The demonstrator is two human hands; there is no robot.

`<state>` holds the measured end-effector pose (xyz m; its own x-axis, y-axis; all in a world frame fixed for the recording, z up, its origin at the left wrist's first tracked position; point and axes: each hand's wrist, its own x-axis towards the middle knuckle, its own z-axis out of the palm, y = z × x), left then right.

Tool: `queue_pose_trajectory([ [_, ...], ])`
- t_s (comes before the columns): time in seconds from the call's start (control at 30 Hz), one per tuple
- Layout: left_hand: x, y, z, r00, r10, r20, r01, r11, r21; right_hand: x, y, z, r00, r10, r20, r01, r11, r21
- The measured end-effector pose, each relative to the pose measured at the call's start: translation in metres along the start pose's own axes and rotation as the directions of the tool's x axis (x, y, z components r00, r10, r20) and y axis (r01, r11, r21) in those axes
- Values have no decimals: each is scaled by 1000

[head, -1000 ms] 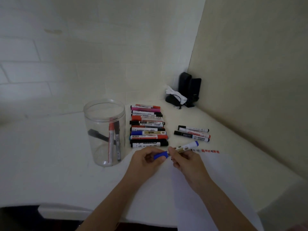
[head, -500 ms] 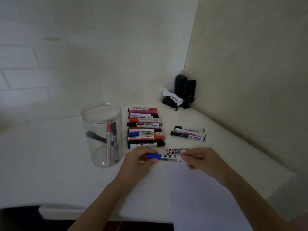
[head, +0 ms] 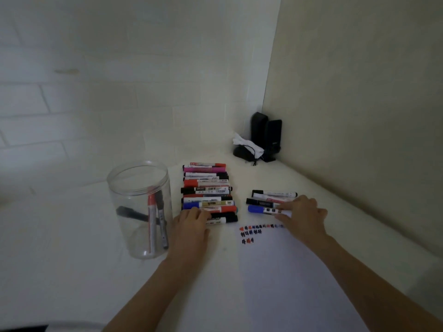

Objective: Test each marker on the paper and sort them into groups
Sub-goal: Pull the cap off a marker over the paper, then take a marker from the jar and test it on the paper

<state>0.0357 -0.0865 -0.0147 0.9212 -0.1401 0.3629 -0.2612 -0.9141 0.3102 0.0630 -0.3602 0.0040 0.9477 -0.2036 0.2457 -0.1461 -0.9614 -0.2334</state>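
Observation:
A white paper (head: 287, 271) lies on the table with small red, blue and black test marks (head: 254, 230) at its far edge. Beyond it lies a small group of markers (head: 271, 194). My right hand (head: 302, 216) holds the white end of a blue-capped marker (head: 260, 209), which lies on the table as the nearest one of that group. A long row of several markers (head: 206, 188) lies in the middle. My left hand (head: 191, 226) rests its fingers on the left ends of the nearest markers in that row, beside a black-and-white one (head: 224, 220).
A clear plastic jar (head: 139, 207) stands left of the row, with a red and two dark markers inside. Two black speakers (head: 266, 135) and a dark mouse with a white cloth (head: 244, 147) sit in the far corner. Walls close the back and right sides.
Both hands held the blue-capped marker near the paper's top edge. Now my right hand has carried it to the right group, and my left hand has let go and moved to the middle row.

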Motion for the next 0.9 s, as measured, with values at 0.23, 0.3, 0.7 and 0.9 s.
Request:
queue_pose_trajectory([
  [0.23, 13, 5, 7, 998, -27, 49, 23, 997, 76, 6, -11, 6, 995, -52, -90, 54, 998, 22],
  [0.3, 15, 4, 9, 997, -23, 73, 17, 997, 78, -6, -21, 3, 979, -135, -152, 163, 968, 191],
  [0.7, -13, 56, -25, 998, -11, 69, 45, 863, -504, -79, -73, -13, 868, -456, -197, 496, 780, 383],
  [0.9, -24, 40, -45, 999, -29, 18, 34, 854, -520, -87, -68, -39, 980, -64, 190, -124, 550, 826],
])
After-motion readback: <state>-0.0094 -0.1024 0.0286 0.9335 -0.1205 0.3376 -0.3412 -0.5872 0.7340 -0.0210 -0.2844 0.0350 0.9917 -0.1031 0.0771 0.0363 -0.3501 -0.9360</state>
